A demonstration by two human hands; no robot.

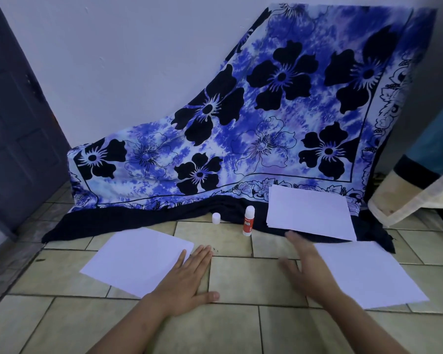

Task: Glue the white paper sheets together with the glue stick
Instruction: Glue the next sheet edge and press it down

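The work surface is a tiled floor [253, 325]. The left hand [189, 279] lies palm-down on the tiles, its fingers [202, 254] straight and pressed together with the thumb splayed out, overlapping the right corner of the left white paper sheet [136, 259]. The right hand [309, 267] is motion-blurred at the left edge of the right white paper sheet [368, 274], fingers [295, 241] straight and spread, holding nothing; contact with the sheet cannot be determined. The glue stick [248, 221] stands upright and uncapped between the two sheets, farther from the person, at the edge of a dark cloth [138, 223]. Its red label carries white lettering that appears to read "GLUE STICK"; the smaller print is illegible. The white cap [216, 217] stands just to its left. A paper stack [309, 213] rests on the dark cloth to the right of the glue stick, below a blue floral fabric [279, 111].
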